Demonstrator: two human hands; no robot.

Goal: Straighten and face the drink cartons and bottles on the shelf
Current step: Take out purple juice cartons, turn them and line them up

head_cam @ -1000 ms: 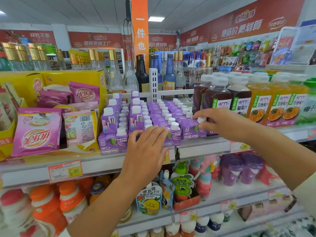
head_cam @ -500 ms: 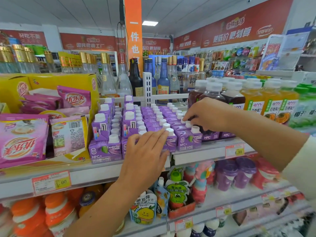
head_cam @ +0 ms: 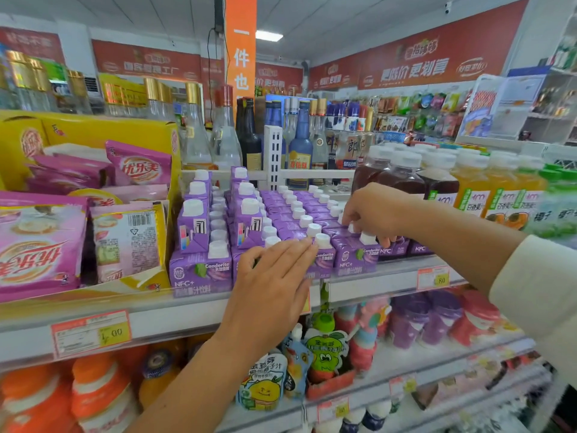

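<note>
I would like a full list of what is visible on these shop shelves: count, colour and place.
purple juice cartons with white caps: many, purple, middle shelf centre.
pink snack pouches: several, pink, yellow box, left.
plastic juice bottles with white caps: several, dark red and orange, right.
glass liquor bottles: many, clear and blue, behind.
orange plastic bottles: several, orange, below, left.
left hand: one, flat on front cartons.
right hand: one, gripping a front carton's top.

Purple drink cartons (head_cam: 201,273) with white screw caps stand upright in tight rows on the white shelf (head_cam: 175,320), labels facing out. The two left rows are stacked double. To their right stand white-capped plastic bottles (head_cam: 402,179): dark red, orange, then green. The right hand (head_cam: 374,210) pinches one front carton's top.
</note>
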